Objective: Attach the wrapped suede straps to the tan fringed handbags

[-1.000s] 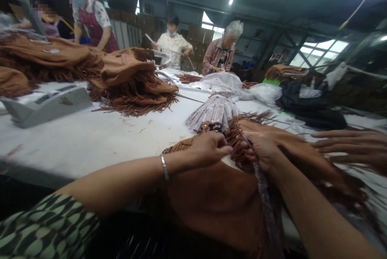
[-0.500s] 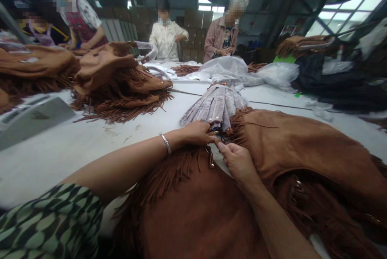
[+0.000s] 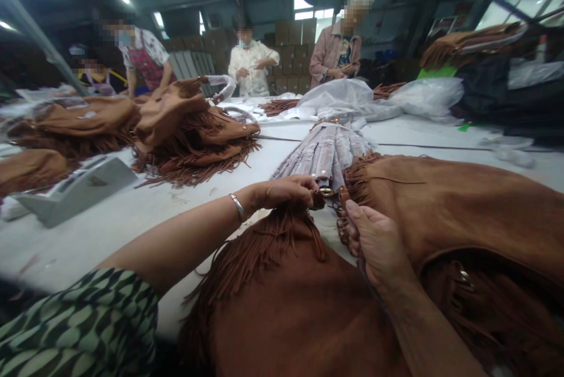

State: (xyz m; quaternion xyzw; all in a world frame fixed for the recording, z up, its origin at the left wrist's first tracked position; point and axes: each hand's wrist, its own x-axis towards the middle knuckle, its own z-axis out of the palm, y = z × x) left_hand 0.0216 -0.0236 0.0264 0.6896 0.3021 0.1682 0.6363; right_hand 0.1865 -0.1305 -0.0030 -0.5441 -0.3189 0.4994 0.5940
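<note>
A brown fringed suede bag (image 3: 282, 300) lies in front of me. My left hand (image 3: 288, 192) is closed on its upper corner, pinching the brown tab that carries a gold ring (image 3: 326, 191). Just right of the ring, my right hand (image 3: 376, 239) grips a strap (image 3: 343, 194), its brown end poking up past the thumb and its length trailing down beside the palm. The strap end and ring are apart. Beyond both hands, a fanned bundle of straps in whitish wrapping (image 3: 324, 148) rests on the white table (image 3: 211, 206).
A second brown bag (image 3: 445, 195) lies close on my right. More tan fringed bags (image 3: 189, 130) are heaped at left, behind a grey box-like tray (image 3: 83, 189). Clear plastic bags (image 3: 339, 98) lie farther back. Several people stand across the table.
My right hand has drawn away from the left, and a strap end now shows in it. The gold ring is more exposed at my left fingers. The view has shifted slightly.
</note>
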